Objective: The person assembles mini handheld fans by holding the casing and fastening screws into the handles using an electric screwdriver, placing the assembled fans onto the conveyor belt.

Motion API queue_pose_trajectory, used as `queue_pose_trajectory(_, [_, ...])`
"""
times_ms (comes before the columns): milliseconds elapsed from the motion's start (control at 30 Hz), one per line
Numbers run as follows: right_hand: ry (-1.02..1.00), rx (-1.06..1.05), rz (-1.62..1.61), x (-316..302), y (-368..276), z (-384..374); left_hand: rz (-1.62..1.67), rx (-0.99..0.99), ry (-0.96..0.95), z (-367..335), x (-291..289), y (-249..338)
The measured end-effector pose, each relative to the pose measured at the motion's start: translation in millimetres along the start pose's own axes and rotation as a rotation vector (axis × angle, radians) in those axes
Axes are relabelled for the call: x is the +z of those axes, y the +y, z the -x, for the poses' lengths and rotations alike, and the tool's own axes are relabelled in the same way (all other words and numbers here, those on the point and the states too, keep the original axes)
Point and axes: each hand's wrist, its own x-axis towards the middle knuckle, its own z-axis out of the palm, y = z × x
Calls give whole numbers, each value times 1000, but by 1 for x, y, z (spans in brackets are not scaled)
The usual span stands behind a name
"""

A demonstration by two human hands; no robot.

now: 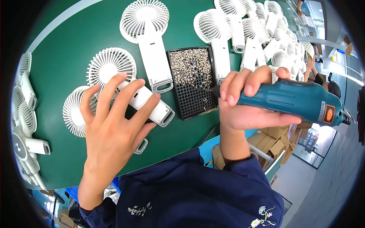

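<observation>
Caution: entered off-axis, the teal electric screwdriver [285, 98] could scatter loose screws [186, 62] from the black perforated tray [186, 102]. Light left-hand pressure could let the white handheld fan [143, 99], left of the tray, slide on the worktop [91, 26]. Left hand [114, 123]: fingers spread apart over the fan; pressure indeterminable. Right hand [243, 108]: clamped around the screwdriver, nose toward the tray.
</observation>
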Motion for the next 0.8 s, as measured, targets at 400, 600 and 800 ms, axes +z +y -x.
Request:
queue_pose_trajectory(400, [-61,-10,-5,5,-7,-6,203,104,193,-3,16,0])
queue_pose_trajectory(600, [27,-65,17,10,1,-3,266,128,270,-2,18,-2])
queue_pose_trajectory(800, [-75,75,21,42,-22,-3,346,177,384,0,19,0])
